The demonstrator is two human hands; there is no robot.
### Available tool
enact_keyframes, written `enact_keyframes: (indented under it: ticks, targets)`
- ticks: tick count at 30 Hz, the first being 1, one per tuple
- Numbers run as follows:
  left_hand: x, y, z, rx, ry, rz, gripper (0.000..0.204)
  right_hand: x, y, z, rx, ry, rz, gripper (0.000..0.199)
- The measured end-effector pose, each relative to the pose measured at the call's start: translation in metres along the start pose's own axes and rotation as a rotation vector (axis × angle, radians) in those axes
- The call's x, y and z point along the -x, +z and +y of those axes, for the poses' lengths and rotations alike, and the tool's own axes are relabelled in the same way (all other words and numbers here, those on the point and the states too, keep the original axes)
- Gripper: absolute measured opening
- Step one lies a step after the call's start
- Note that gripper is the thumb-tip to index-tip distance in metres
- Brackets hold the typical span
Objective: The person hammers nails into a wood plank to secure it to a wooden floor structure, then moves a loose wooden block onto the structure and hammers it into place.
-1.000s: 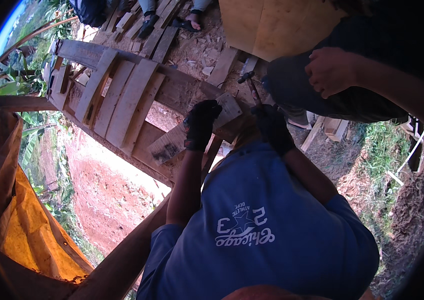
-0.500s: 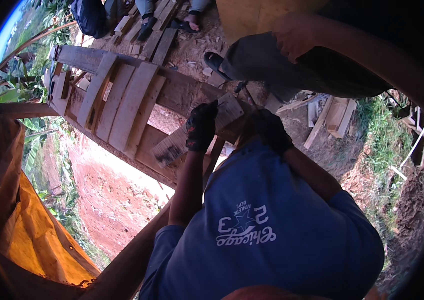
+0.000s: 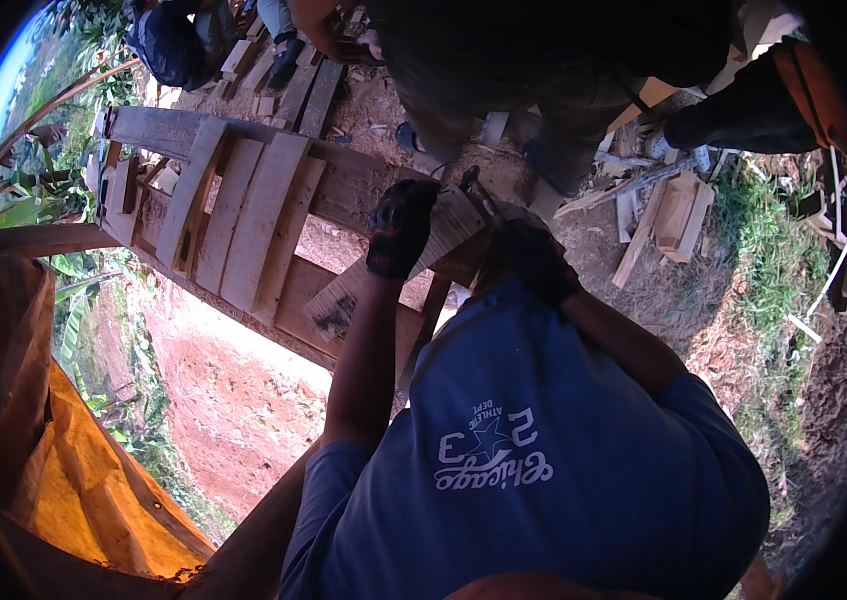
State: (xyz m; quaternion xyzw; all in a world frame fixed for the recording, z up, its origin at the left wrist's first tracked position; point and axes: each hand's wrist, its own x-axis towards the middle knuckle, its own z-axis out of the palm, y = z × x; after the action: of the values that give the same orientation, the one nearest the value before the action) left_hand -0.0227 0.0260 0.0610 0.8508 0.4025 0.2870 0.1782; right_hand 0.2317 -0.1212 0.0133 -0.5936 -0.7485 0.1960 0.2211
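My left hand [image 3: 402, 228], in a dark glove, is closed over a short wooden board [image 3: 456, 228] with a dark-stained lower end. Its fingertips are pressed together near the board's upper end; what they pinch, if anything, is too small to make out. In my right hand [image 3: 536, 258], also gloved, is a hammer [image 3: 471, 179], its head just above the board's upper end and right of my left fingers. The board lies slantwise across a long wooden frame [image 3: 354, 172]. Several pale slats [image 3: 266, 225] lie across the frame to the left.
Another person [image 3: 504, 70] stands close beyond the frame, and a dark-clothed leg [image 3: 744, 115] shows at the right. Wood offcuts [image 3: 684, 215] lie on the dirt at right, with planks [image 3: 319, 100] at the far side. An orange tarp [image 3: 94, 480] hangs at lower left.
The hammer head has shifted slightly left, toward my left hand. The person across has moved left and leans in over the far side. Another leg has appeared at the right.
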Motion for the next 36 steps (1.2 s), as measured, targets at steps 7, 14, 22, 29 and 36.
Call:
enact_keyframes:
  ticks: [7, 14, 22, 29, 36]
  targets:
    - [-0.012, -0.002, -0.001, 0.132, 0.002, -0.128, 0.027, 0.002, -0.002, 0.001, 0.118, -0.074, 0.008, 0.027]
    - [-0.021, -0.013, 0.015, -0.012, 0.023, -0.169, 0.032, 0.000, 0.007, 0.004, 0.073, 0.019, -0.014, 0.022]
    - [-0.021, -0.012, 0.010, -0.103, 0.121, -0.104, 0.031, -0.002, 0.004, 0.003, 0.136, 0.013, -0.056, 0.024]
    - [-0.024, -0.012, 0.007, -0.072, 0.088, -0.148, 0.032, -0.002, 0.005, 0.007, -0.010, 0.023, 0.029, 0.023]
    - [-0.020, -0.010, 0.005, -0.088, 0.036, -0.162, 0.031, -0.004, 0.001, 0.006, 0.018, 0.049, -0.041, 0.022]
